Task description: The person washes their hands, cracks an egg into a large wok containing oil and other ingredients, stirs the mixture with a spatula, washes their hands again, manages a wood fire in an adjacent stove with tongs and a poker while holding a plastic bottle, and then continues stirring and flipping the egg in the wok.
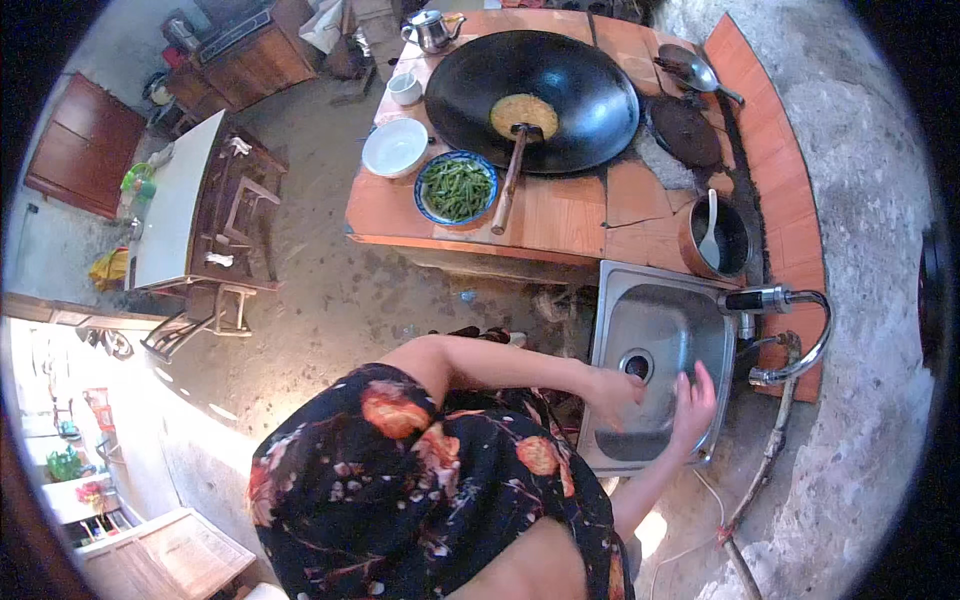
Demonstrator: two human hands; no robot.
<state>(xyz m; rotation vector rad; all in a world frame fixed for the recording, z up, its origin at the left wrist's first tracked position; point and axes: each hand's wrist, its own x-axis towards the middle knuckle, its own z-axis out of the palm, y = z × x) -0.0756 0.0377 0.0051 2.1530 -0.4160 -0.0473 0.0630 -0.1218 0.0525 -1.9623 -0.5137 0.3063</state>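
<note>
Both of my hands are over the stainless steel sink (663,312), apart from each other. My left hand (614,396) reaches in from the left, near the drain hole (636,366). It is slightly blurred, with its fingers loosely apart and nothing seen in them. My right hand (694,404) is raised at the sink's right side, fingers spread and holding nothing I can see. Beyond it, the curved chrome faucet (815,345) arches at the right edge of the basin. Whether water runs cannot be made out.
On the tiled counter (560,225), a large black wok (590,100) holds yellowish food and a wooden-handled spatula (512,185). Nearby are a plate of green beans (457,188), a white bowl (395,148), a cup (404,89), a kettle (430,32) and a pot (735,245) with a ladle (710,225).
</note>
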